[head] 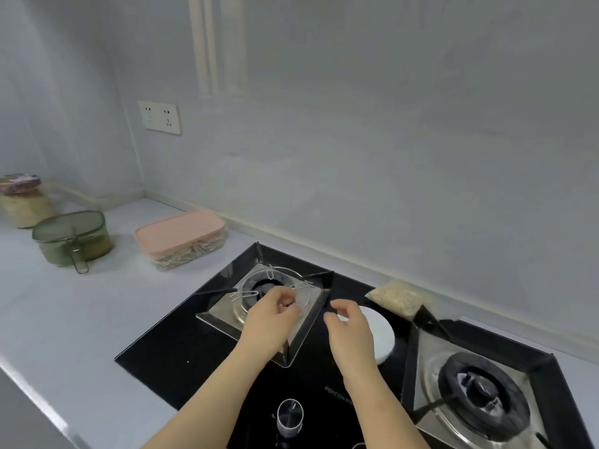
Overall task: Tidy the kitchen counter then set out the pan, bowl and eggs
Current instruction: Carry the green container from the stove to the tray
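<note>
Hovering with the left hand (270, 314) over the left burner (259, 286), fingers curled in; cannot tell whether pinching anything. Reaching with the right hand (348, 322), fingers loosely bent and gripping nothing, just above a white round thing (382, 335) on the hob (181, 351), probably to clear it, along with the grain bag (400, 299) beside it. Parked well apart on the table (81, 319): pink-lidded box (181, 236), green container (73, 236), jar (22, 199). No pan, bowl or eggs in view. White lettering on the hob glass, too blurred to read.

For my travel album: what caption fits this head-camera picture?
On a black gas hob: left hand over the left burner, right hand over a white round disc.
</note>
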